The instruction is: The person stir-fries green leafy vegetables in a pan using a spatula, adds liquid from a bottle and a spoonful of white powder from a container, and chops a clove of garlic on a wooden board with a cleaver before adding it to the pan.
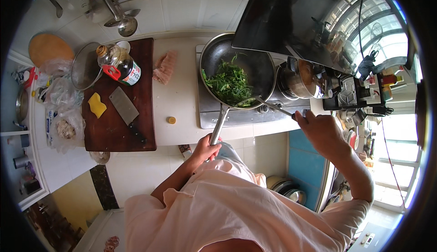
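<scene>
My left hand (206, 148) is wrapped around the metal handle of a dark wok (218, 48), which sits on the gas stove (218, 120). Chopped leafy greens (229, 82) lie heaped on the left and near side of the wok. In my right hand (321, 130) is the dark handle of a metal spatula (275, 107). Its blade reaches over the wok's near rim and rests at the edge of the greens, partly hidden by them.
A cutting board (102, 129) at left holds a cleaver (123, 105), a yellow sponge (97, 105) and a sauce bottle (119, 64). Nearby are a pink cloth (165, 66) and a bottle cap (171, 120). A lidded pot (304, 79) stands right of the wok, beneath the range hood (273, 19).
</scene>
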`<act>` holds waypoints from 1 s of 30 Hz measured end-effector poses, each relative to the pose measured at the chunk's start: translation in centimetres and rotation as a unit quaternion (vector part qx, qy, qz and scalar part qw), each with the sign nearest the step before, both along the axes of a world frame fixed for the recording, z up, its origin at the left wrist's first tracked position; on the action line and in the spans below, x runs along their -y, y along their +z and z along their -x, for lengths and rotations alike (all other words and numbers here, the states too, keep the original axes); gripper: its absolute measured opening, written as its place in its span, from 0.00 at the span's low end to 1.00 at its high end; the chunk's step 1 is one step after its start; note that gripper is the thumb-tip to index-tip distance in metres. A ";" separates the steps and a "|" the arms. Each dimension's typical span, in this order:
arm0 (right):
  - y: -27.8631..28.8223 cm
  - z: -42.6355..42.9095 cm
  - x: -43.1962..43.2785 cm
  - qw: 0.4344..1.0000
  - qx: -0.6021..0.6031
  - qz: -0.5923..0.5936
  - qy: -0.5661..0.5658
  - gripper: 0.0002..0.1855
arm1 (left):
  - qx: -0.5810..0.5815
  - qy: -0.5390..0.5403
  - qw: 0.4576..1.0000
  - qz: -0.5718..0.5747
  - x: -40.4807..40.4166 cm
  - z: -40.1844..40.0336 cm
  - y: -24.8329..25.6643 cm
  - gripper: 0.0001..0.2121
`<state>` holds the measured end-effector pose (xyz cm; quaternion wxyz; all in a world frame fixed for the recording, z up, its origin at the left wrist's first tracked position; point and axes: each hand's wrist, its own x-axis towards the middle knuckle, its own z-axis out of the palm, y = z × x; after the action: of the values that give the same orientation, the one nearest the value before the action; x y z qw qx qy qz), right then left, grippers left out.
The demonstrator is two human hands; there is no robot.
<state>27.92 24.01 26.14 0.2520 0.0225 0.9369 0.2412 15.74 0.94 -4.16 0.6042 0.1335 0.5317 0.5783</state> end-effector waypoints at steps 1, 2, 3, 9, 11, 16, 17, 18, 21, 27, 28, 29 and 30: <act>-0.9 -0.1 0.3 1.000 0.005 -0.009 -0.020 0.23 | -0.006 -0.001 1.000 0.000 -0.1 0.0 0.1 0.08; -2.9 0.3 0.2 0.999 0.010 -0.018 -0.038 0.22 | 0.000 -0.005 1.000 -0.007 -0.2 0.0 0.4 0.08; -4.9 1.0 0.0 0.998 0.015 -0.026 -0.053 0.21 | -0.006 -0.010 1.000 -0.004 -0.2 0.2 0.5 0.08; -10.2 0.9 -6.3 0.982 -0.156 0.040 -0.097 0.10 | -0.012 -0.030 0.999 -0.011 -0.4 0.2 0.0 0.09; -7.0 1.2 -6.9 0.949 -0.177 0.148 -0.214 0.08 | -0.014 -0.007 1.000 0.002 0.0 0.3 0.0 0.08; -11.1 0.0 -17.5 0.750 -0.083 0.397 -0.523 0.18 | -0.021 -0.011 1.000 0.006 -0.2 0.2 -0.3 0.09; -13.4 -0.8 -19.6 0.682 -0.080 0.488 -0.539 0.18 | -0.018 -0.017 1.000 0.003 -0.4 0.2 0.1 0.09; -15.6 -0.6 -19.8 0.636 -0.104 0.541 -0.541 0.16 | -0.015 -0.017 1.000 0.002 -0.5 0.2 0.3 0.10; -18.7 2.0 -16.1 0.606 -0.203 0.584 -0.501 0.12 | -0.025 -0.037 0.998 0.040 0.1 0.8 0.6 0.10; -12.8 -0.3 -13.9 0.867 -0.312 0.368 -0.126 0.12 | -0.026 -0.022 0.999 0.036 0.2 0.8 0.5 0.11; -10.7 0.0 -13.2 0.893 -0.294 0.326 -0.097 0.12 | -0.030 -0.018 0.999 0.040 0.2 0.7 0.5 0.11; -9.0 0.3 -12.6 0.917 -0.276 0.280 -0.067 0.12 | -0.029 -0.014 0.999 0.039 0.2 0.7 0.7 0.10; -7.8 0.9 -12.4 0.931 -0.253 0.247 -0.090 0.12 | -0.029 -0.011 0.999 0.040 0.3 0.7 1.1 0.10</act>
<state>27.06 36.42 18.39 0.0248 0.1042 0.9936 -0.0351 15.07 0.62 -3.03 0.5997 0.1320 0.5700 0.5459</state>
